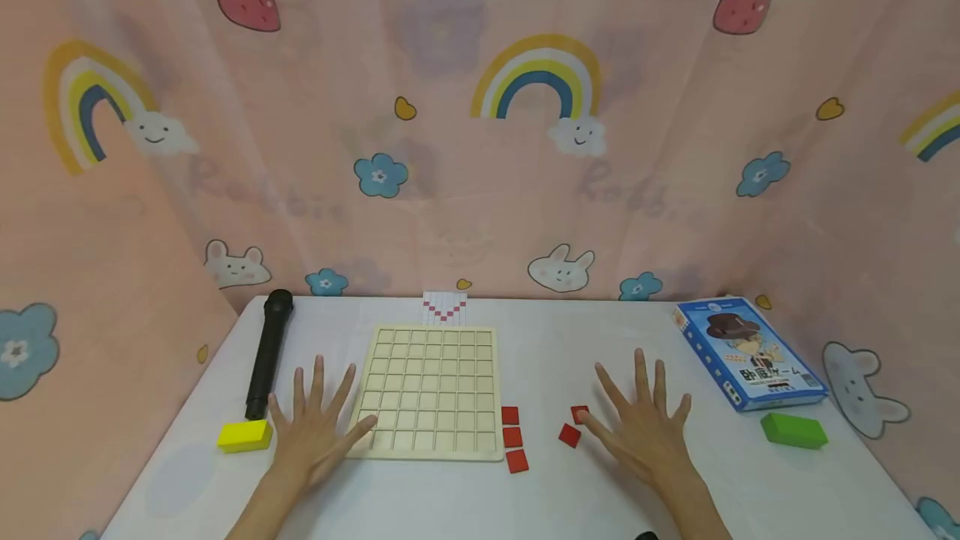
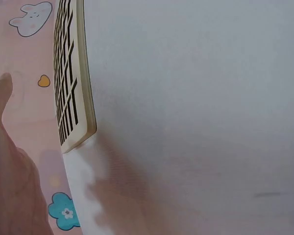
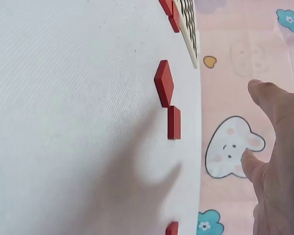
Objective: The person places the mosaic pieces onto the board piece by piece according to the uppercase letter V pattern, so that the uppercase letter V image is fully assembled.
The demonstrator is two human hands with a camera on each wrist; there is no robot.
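Note:
My left hand (image 1: 309,433) hovers with spread fingers over the lower left corner of a cream grid board (image 1: 442,456), its thumb overlapping the corner in the head view. In the left wrist view, that hand (image 2: 12,166) shows at the left edge, near the board (image 2: 89,98). My right hand (image 1: 647,438), also spread and holding nothing, is above the table right of the board. Two red square tiles (image 1: 570,436) lie by its thumb. Three more red tiles (image 1: 513,437) line the board's right edge. Another red tile (image 3: 172,228) appears low in the right wrist view.
A small card with a red V pattern (image 1: 445,307) lies behind the board. At left are a black microphone (image 1: 268,357) and a yellow block (image 1: 244,437). A blue illustrated box (image 1: 750,352) and a green block (image 1: 793,431) sit at right. A printed curtain (image 1: 465,215) hangs behind the table.

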